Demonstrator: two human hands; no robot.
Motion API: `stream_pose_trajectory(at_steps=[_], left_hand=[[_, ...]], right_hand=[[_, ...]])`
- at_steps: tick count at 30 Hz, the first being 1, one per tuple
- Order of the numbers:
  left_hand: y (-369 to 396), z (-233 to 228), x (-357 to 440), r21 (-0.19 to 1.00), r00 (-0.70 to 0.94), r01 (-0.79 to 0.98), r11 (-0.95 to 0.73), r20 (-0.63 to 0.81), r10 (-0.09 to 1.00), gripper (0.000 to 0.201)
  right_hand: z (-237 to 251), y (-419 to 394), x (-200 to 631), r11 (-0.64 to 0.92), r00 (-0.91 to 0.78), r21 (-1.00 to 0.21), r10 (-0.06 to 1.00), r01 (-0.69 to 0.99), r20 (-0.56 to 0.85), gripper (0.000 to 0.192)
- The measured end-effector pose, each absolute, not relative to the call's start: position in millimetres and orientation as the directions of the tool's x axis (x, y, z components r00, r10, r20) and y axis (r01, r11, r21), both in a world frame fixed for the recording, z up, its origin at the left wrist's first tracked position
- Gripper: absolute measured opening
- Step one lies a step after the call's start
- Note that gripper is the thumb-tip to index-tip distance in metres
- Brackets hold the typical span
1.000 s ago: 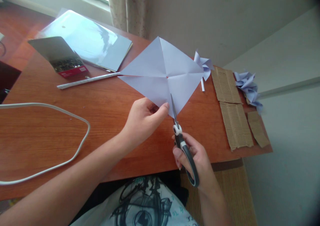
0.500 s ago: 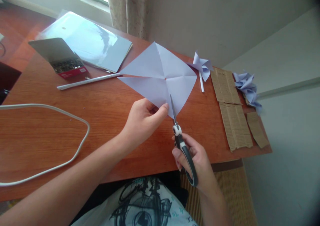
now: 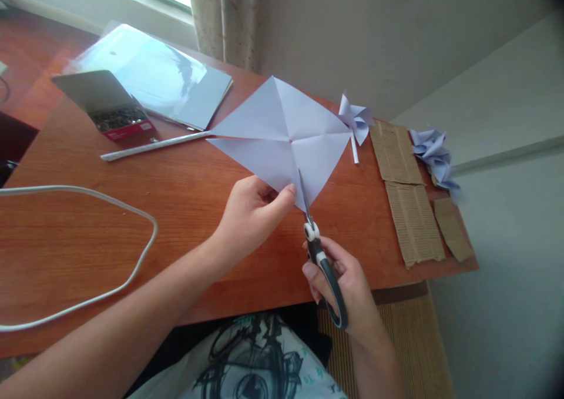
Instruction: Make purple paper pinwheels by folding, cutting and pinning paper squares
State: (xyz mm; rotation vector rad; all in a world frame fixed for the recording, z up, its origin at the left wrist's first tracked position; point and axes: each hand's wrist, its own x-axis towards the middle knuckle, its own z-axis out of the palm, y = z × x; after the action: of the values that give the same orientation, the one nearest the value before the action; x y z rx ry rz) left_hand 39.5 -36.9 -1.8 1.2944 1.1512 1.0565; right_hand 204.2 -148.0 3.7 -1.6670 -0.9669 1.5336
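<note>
A square sheet of paper (image 3: 259, 114), pale and creased from corner to corner, is held over the table with one corner pointing toward me. A slit runs from its left corner to near the centre, where a small reddish mark shows. My left hand (image 3: 259, 208) pinches the near lower-left edge, thumb on top and fingers beneath. In my right hand (image 3: 343, 281) is a pair of scissors (image 3: 324, 264) with dark grey and white handles. Their blades lie along the crease at the near corner, one blade over the paper; the other is mostly hidden.
A paper pinwheel (image 3: 356, 120) on a white stick and several cardboard pieces (image 3: 414, 223) lie right, beside more folded paper (image 3: 436, 152). To the left are a rolled paper stick (image 3: 154, 144), an open box of small metal pieces (image 3: 127, 130), a plastic-sleeved stack (image 3: 154, 70) and a white cable (image 3: 145, 252).
The right corner of the paper has shifted slightly outward, now meeting the pinwheel in view. Both hands and the scissors have stayed almost in place.
</note>
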Motion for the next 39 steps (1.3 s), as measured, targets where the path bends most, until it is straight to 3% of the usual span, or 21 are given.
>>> stream_pose_trajectory(at_steps=[17, 30, 39], left_hand=[[-37.4, 4.1, 38.6, 0.996, 0.220, -0.036, 0.082, -0.072, 0.973, 0.028], [-38.5, 3.6, 39.0, 0.995, 0.271, -0.040, 0.088, -0.074, 0.960, 0.027], [-35.2, 1.3, 39.6, 0.973, 0.263, -0.166, 0.163, -0.116, 0.958, 0.008]], right_hand=[[7.2, -146.7, 202.2, -0.484, -0.032, -0.874, 0.875, -0.044, -0.483, 0.048], [2.1, -146.1, 202.1, -0.445, -0.042, -0.895, 0.895, -0.018, -0.444, 0.047], [-0.9, -148.7, 200.3, -0.417, 0.025, -0.907, 0.909, 0.061, -0.416, 0.050]])
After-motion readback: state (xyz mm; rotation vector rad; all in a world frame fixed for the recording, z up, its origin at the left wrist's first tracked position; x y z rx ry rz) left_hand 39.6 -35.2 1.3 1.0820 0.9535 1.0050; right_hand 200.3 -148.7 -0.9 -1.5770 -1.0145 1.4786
